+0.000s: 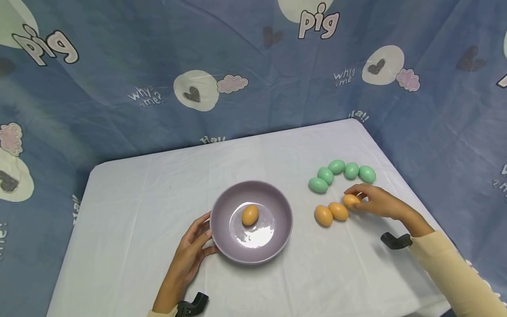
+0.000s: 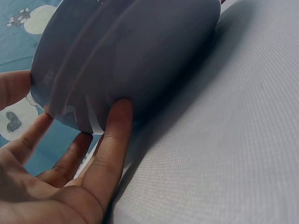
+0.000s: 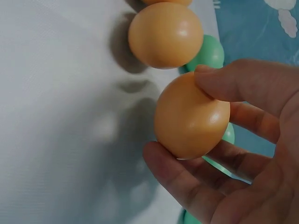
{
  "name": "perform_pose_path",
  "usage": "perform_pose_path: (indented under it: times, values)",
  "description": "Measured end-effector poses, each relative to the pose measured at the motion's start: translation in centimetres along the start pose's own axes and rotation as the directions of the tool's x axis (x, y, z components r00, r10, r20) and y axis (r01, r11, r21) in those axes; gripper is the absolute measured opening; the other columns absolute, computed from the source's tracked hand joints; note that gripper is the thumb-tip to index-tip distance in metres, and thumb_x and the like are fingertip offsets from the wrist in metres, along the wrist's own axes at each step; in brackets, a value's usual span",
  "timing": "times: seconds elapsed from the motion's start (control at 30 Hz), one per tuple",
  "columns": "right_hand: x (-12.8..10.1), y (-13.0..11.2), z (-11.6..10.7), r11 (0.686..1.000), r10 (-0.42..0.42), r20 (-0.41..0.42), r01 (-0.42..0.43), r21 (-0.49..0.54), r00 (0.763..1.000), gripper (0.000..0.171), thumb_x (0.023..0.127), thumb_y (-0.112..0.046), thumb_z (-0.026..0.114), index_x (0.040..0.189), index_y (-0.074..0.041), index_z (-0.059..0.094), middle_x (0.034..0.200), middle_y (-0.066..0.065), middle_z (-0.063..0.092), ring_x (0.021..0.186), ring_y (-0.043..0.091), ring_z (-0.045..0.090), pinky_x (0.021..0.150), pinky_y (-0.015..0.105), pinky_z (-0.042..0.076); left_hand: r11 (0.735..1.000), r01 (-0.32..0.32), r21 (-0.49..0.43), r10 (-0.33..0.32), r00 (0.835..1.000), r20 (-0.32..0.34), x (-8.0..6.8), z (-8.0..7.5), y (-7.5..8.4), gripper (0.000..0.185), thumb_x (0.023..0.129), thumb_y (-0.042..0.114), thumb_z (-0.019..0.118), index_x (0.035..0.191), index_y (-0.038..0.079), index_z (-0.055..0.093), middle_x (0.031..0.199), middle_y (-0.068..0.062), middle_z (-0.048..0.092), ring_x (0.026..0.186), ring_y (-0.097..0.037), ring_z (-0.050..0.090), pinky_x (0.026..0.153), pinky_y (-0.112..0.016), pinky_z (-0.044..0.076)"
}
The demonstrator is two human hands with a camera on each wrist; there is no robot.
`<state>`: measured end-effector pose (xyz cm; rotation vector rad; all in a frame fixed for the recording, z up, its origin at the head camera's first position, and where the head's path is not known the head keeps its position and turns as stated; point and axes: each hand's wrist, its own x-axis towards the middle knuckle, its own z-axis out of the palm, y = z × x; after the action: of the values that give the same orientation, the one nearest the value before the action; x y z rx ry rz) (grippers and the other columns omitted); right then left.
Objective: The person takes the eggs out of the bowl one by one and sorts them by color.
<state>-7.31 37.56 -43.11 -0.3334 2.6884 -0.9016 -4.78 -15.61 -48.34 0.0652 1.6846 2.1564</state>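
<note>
My right hand pinches an orange egg near the table's right edge; left hand, fingers straight, steadies the bowl; a loose pinch could drop the egg

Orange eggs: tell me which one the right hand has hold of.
The rightmost orange egg of the row on the table, pinched by the right hand. The other two lie untouched; a fourth sits in the bowl.

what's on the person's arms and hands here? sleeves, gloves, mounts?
Both hands bare, no gloves. Right arm has a long pale-yellow sleeve to the wrist, and a black camera mount beside it. Left wrist shows a matching sleeve edge and a black mount. No cables or markings visible.
</note>
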Motion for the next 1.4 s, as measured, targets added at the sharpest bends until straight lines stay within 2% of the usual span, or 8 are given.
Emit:
perform_pose_path:
  times: [0.13,0.4,0.73,1.0,1.13,1.27,1.4]
  values:
    - [0.3,0.2,0.3,1.0,0.006,-0.002,-0.006,0.005,1.0,0.041,0.088,-0.015,0.075,0.125,-0.002,0.064,0.121,0.014,0.067,0.106,0.03,0.063,0.09,0.049,0.051,1.0,-0.002,0.001,0.002,1.0,-0.004,-0.1,-0.1,0.0,0.056,0.104,0.013,0.052,0.155,0.01,0.03,0.146,-0.008,0.042,0.117,-0.018,0.061,0.084,-0.042,0.061]
    - [0.6,-0.1,0.7,1.0,0.022,0.013,-0.022,0.018,1.0,0.04,0.09,-0.018,0.074,0.125,-0.003,0.064,0.117,0.013,0.068,0.105,0.031,0.062,0.089,0.046,0.051,1.0,0.009,0.005,-0.009,1.0,-0.024,-0.1,-0.1,0.0,0.056,0.103,0.014,0.053,0.154,0.01,0.032,0.149,-0.011,0.039,0.118,-0.019,0.061,0.085,-0.044,0.061]
    - [0.6,-0.4,0.8,0.997,0.059,0.024,-0.06,0.042,0.998,0.043,0.091,-0.019,0.073,0.128,-0.002,0.062,0.121,0.016,0.066,0.109,0.035,0.061,0.089,0.044,0.052,1.0,0.004,0.022,-0.004,1.0,-0.028,-0.1,-0.2,0.1,0.055,0.103,0.015,0.053,0.154,0.011,0.033,0.149,-0.012,0.039,0.119,-0.019,0.061,0.086,-0.044,0.061]
    - [0.3,-0.5,0.7,0.993,0.09,0.039,-0.093,0.068,0.995,0.048,0.093,-0.023,0.072,0.133,-0.001,0.059,0.13,0.022,0.062,0.111,0.036,0.062,0.082,0.033,0.054,0.999,-0.006,0.043,0.006,1.0,-0.016,-0.1,-0.3,0.1,0.054,0.103,0.016,0.053,0.154,0.011,0.033,0.146,-0.012,0.041,0.118,-0.02,0.061,0.085,-0.044,0.061]
    - [0.1,-0.8,0.2,0.99,0.088,0.048,-0.093,0.107,0.995,0.051,0.093,-0.023,0.072,0.134,0.002,0.056,0.134,0.027,0.058,0.115,0.041,0.061,0.077,0.028,0.058,0.999,-0.015,0.041,0.015,1.0,-0.01,-0.1,-0.3,0.0,0.054,0.103,0.015,0.053,0.154,0.01,0.033,0.145,-0.012,0.043,0.117,-0.018,0.06,0.084,-0.044,0.061]
    - [0.1,-1.3,-0.7,0.99,0.074,0.007,-0.075,0.122,0.997,0.049,0.094,-0.017,0.07,0.134,0.006,0.054,0.134,0.031,0.056,0.117,0.046,0.06,0.073,0.028,0.061,0.999,-0.007,0.036,0.008,1.0,-0.016,-0.1,-0.2,-0.1,0.054,0.103,0.015,0.054,0.153,0.011,0.034,0.144,-0.01,0.044,0.117,-0.017,0.06,0.084,-0.044,0.061]
    - [0.5,-2.3,-1.6,0.997,0.048,-0.08,-0.043,0.069,0.996,0.043,0.094,-0.014,0.069,0.131,0.006,0.057,0.129,0.029,0.058,0.112,0.044,0.063,0.072,0.027,0.061,0.999,-0.001,0.035,0.001,1.0,-0.023,-0.1,-0.2,-0.1,0.054,0.103,0.015,0.053,0.153,0.011,0.035,0.145,-0.011,0.043,0.117,-0.018,0.06,0.084,-0.045,0.061]
